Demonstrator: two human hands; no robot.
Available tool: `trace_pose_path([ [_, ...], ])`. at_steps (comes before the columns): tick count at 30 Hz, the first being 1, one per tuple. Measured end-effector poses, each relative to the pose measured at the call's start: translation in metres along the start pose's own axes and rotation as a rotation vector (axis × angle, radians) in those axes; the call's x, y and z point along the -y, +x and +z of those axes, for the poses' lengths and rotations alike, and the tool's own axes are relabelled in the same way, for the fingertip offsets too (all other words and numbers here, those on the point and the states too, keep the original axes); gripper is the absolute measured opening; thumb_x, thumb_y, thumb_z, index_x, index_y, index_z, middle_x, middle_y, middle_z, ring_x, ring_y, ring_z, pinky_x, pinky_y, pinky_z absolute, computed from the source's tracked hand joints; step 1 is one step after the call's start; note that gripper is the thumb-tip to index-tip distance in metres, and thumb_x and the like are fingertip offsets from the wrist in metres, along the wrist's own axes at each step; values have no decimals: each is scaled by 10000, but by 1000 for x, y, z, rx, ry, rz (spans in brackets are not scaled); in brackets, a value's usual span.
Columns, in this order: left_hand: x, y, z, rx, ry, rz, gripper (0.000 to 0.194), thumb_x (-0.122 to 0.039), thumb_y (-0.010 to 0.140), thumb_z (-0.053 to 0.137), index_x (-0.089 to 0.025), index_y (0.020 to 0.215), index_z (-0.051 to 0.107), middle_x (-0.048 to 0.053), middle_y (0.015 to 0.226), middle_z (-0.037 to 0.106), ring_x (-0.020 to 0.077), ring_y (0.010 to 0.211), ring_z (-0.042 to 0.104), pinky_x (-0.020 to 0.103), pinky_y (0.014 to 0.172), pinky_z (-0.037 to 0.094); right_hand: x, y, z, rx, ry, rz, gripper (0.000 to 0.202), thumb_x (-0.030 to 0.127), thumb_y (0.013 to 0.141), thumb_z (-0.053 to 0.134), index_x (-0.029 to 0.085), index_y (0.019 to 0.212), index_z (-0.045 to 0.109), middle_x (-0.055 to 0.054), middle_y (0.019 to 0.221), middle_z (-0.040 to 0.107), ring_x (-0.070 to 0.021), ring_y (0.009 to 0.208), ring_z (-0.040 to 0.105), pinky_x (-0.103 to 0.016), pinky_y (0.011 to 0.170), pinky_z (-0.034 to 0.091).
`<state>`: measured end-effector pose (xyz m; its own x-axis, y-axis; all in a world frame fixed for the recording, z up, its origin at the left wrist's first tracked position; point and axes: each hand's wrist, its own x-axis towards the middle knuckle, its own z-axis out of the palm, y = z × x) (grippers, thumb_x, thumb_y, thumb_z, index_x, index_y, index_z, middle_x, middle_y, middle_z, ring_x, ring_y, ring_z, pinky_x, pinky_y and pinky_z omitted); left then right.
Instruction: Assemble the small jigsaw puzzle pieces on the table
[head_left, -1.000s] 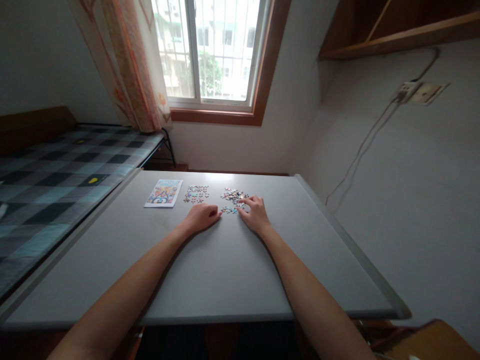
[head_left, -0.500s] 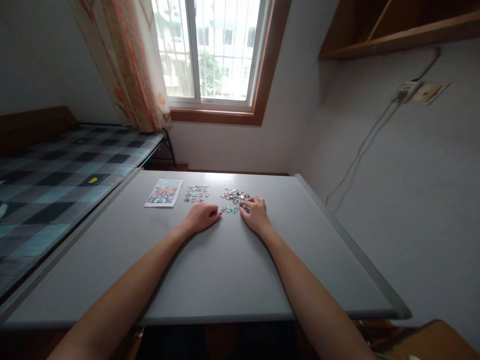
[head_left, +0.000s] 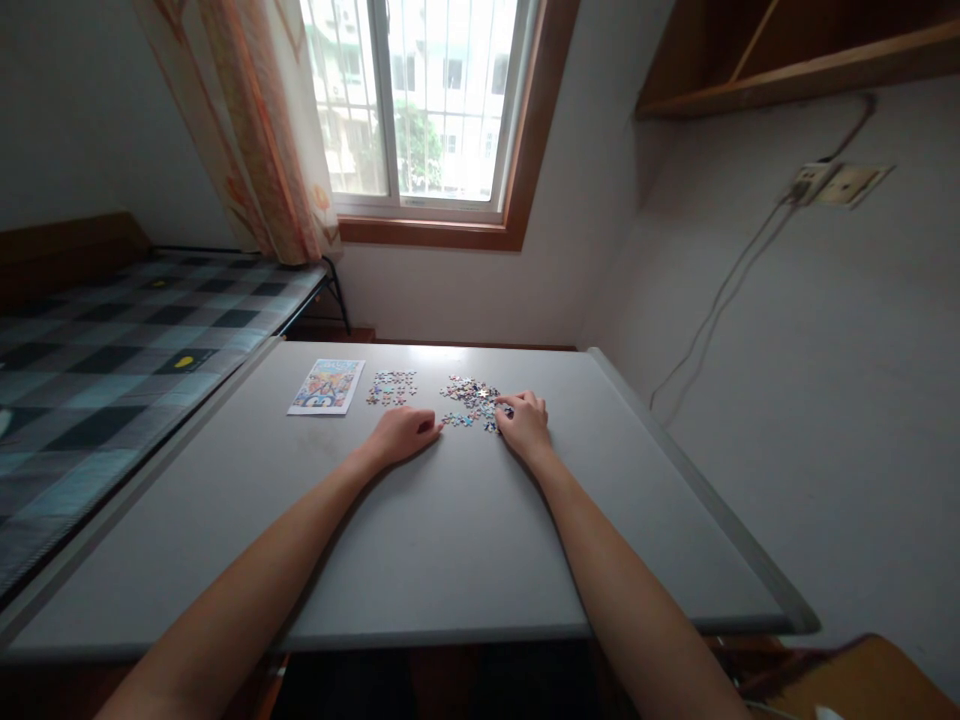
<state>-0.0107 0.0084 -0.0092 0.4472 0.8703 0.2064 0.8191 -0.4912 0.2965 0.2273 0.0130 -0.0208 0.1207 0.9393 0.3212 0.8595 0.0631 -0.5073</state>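
Observation:
Loose jigsaw pieces (head_left: pixel 466 390) lie in a heap on the grey table (head_left: pixel 435 540). My right hand (head_left: pixel 526 422) rests at the heap's right edge, fingers apart and bent over a few pieces; no piece shows lifted. My left hand (head_left: pixel 405 434) lies on the table left of the heap, its fingers curled in; whether anything is inside is hidden. Beyond it, several pieces (head_left: pixel 391 388) are laid out in spaced rows. Left of those rows is a colourful printed picture sheet (head_left: pixel 327 388).
A bed with a checked cover (head_left: pixel 225 318) stands along the table's left side. Behind the table are a window (head_left: pixel 442 120) and a curtain (head_left: pixel 262 150). A cable (head_left: pixel 720 300) hangs on the right wall. A wooden chair (head_left: pixel 870 680) is at the lower right.
My right hand has moved slightly to the right, uncovering some pieces at the heap's near right edge. My left hand has stayed in place.

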Motion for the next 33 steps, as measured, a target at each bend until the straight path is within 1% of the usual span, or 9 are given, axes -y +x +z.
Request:
trace_pose_path([
  [4, -1, 0, 0, -3, -5, -1, 409, -476, 865, 413, -196, 615, 574, 19, 562, 569, 138, 527, 471, 249, 534, 252, 0, 0, 0, 15, 15, -17, 201, 228, 787, 557, 259, 885, 730, -79, 952, 572, -244, 942, 459, -361, 850, 362],
  [8, -1, 0, 0, 4, -6, -14, 410, -482, 863, 413, -198, 621, 583, 21, 567, 575, 140, 532, 478, 249, 532, 253, 1, 0, -1, -17, 22, -20, 169, 238, 780, 565, 238, 819, 730, -82, 934, 561, -240, 928, 460, -362, 850, 363],
  [16, 0, 0, -1, 8, 0, -7, 411, -486, 865, 407, -199, 623, 575, 23, 578, 583, 141, 538, 476, 248, 534, 246, 0, 1, 0, 1, 0, -3, 166, 276, 785, 562, 226, 802, 719, -84, 956, 571, -252, 941, 462, -365, 846, 369],
  [19, -1, 0, -1, 9, -3, -9, 410, -479, 866, 406, -198, 620, 575, 20, 567, 573, 138, 527, 470, 249, 531, 246, 0, 1, -1, -10, -8, 15, 187, 261, 793, 553, 228, 861, 723, -92, 967, 571, -260, 952, 458, -373, 844, 368],
  [22, -1, 0, -1, 12, -10, -15, 407, -477, 863, 409, -197, 621, 578, 20, 561, 566, 137, 525, 471, 250, 532, 251, -1, 1, -2, -6, -12, 11, 239, 225, 796, 543, 261, 947, 725, -93, 981, 560, -261, 958, 452, -377, 841, 366],
  [24, -1, 0, -1, 11, -12, -15, 407, -479, 862, 409, -196, 623, 577, 21, 562, 567, 138, 527, 472, 250, 533, 253, -1, 1, -1, 5, -12, 0, 255, 224, 796, 547, 283, 967, 727, -95, 993, 553, -264, 963, 447, -383, 843, 363],
  [27, 0, 0, -1, 14, -10, -13, 412, -485, 864, 405, -198, 623, 575, 22, 570, 577, 140, 529, 472, 251, 537, 249, -1, 0, -1, 17, -15, -7, 234, 250, 796, 561, 289, 948, 735, -100, 999, 548, -274, 971, 439, -397, 847, 357],
  [33, 1, 0, 0, 14, -10, -9, 411, -487, 865, 405, -200, 625, 574, 20, 575, 577, 141, 537, 470, 249, 542, 242, 0, -1, -4, -7, -45, 16, 158, 252, 778, 579, 255, 824, 730, -100, 988, 550, -282, 982, 427, -404, 852, 353],
])
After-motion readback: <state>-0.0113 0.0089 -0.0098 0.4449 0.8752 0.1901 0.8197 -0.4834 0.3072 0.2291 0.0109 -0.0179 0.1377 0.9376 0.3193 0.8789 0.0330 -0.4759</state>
